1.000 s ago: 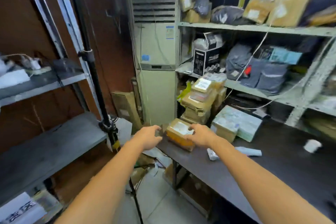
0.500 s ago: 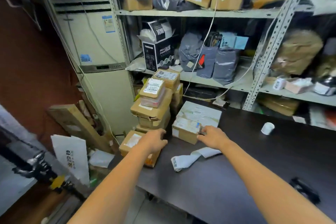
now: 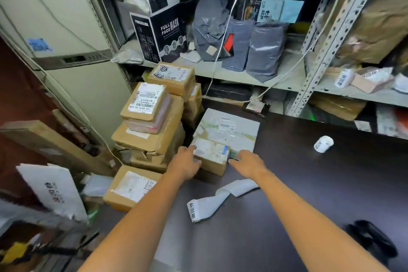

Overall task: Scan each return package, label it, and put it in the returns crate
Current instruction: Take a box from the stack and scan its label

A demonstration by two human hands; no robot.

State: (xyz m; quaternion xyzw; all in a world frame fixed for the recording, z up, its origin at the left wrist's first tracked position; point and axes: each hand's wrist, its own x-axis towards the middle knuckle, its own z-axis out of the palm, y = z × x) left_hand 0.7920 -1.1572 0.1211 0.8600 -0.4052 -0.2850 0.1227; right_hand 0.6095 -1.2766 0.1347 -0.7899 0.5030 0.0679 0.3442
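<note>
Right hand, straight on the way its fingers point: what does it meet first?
The small cardboard box: the right hand points up-left at its right end, fingertips at or nearly touching it. The flat white parcel lies just behind; depth is hard to judge.

The black carton (image 3: 162, 31) reads "FULL FACE MASK" on its side (its raised flap repeats "MASK", upside down).

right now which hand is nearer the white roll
Right. The right hand is left of the roll; the left hand is farther left, across the box.
</note>
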